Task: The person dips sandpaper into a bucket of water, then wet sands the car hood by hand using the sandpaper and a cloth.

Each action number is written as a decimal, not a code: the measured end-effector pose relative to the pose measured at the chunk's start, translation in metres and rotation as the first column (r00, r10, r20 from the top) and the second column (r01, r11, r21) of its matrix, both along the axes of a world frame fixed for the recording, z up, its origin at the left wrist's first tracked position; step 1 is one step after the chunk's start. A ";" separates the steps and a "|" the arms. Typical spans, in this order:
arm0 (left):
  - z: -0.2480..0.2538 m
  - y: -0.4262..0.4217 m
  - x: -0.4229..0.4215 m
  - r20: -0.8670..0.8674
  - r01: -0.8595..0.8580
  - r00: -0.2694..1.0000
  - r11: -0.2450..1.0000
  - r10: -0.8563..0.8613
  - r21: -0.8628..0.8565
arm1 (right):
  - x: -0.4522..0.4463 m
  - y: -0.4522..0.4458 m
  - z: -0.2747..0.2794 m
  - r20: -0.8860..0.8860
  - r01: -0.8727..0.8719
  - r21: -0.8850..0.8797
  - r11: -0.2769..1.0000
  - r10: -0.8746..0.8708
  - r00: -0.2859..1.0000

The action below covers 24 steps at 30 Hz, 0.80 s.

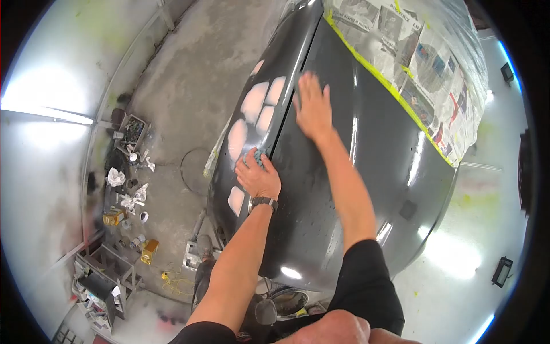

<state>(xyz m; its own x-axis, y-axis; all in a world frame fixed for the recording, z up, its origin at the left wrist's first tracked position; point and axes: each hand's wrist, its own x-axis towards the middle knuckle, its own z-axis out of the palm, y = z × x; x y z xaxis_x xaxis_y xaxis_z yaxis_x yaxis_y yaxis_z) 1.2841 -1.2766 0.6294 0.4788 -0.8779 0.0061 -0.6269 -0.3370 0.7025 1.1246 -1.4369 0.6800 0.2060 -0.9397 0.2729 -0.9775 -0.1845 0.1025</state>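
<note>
My left hand (259,176), with a dark watch at the wrist, presses a crumpled teal cloth (258,156) against the dark grey fender (291,49) of a car. Only part of the cloth shows between the fingers. Pale pinkish filler patches (254,102) lie on the fender just above that hand, and a smaller one sits below it. Farther up, my right hand (313,109) rests flat on the dark hood (344,166), close to the gap along its edge. Its fingers are stretched out and slightly blurred. Whether anything thin lies under the palm is hidden.
Newspaper (421,57) edged with yellow-green tape (381,77) covers the windshield area, under plastic sheeting. On the concrete floor (177,86) at left are crumpled paper (116,178), a yellow box (150,251), a thin hose and a metal cart (106,286).
</note>
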 end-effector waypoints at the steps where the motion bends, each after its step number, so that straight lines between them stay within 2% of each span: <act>1: 0.001 -0.003 -0.001 -0.005 -0.005 1.000 1.000 0.005 0.004 | 0.009 0.035 0.004 0.051 -0.054 0.076 0.996 0.051 0.997; 4: 0.004 -0.002 -0.002 0.013 -0.003 1.000 1.000 0.003 -0.003 | 0.016 0.143 -0.001 0.228 -0.273 0.316 0.908 0.207 0.952; 7: 0.007 -0.004 -0.002 0.002 -0.008 1.000 1.000 0.008 0.004 | -0.019 0.076 0.015 0.024 -0.284 0.264 0.922 0.288 0.957; 8: 0.005 -0.002 -0.002 0.004 -0.009 1.000 1.000 0.009 0.006 | -0.024 0.032 0.028 0.162 -0.234 0.212 0.949 0.202 0.966; 9: 0.004 -0.001 0.000 0.001 0.001 1.000 1.000 -0.001 0.014 | -0.041 -0.014 0.014 0.148 -0.199 0.100 0.975 0.183 0.972; 11: 0.005 -0.002 0.000 -0.016 0.016 1.000 1.000 -0.016 0.011 | -0.055 -0.087 0.014 0.160 -0.036 0.068 0.997 0.025 0.987; 12: 0.004 -0.004 0.000 0.004 0.006 1.000 1.000 -0.006 -0.002 | -0.050 -0.089 0.010 0.137 -0.018 0.032 0.999 0.014 0.991; 14: 0.003 -0.002 -0.001 0.031 0.000 1.000 1.000 0.000 -0.009 | -0.032 -0.075 -0.003 0.081 0.030 -0.024 0.999 -0.028 0.996; 16: 0.006 -0.003 -0.001 0.021 0.016 1.000 1.000 -0.016 0.015 | -0.015 -0.010 0.002 0.025 -0.031 0.092 0.995 0.029 0.999; 18: 0.010 -0.004 -0.001 0.011 0.020 1.000 0.999 -0.020 0.026 | -0.005 0.062 -0.003 0.202 -0.171 0.205 0.964 0.129 0.971; 20: 0.010 -0.003 0.000 0.024 0.016 1.000 0.999 -0.017 0.029 | -0.025 0.053 0.008 0.139 -0.209 0.288 0.935 0.175 0.975; 24: 0.009 -0.004 0.001 0.041 0.010 0.999 1.000 -0.011 0.013 | -0.068 -0.103 0.013 0.152 -0.022 0.077 0.997 0.010 0.988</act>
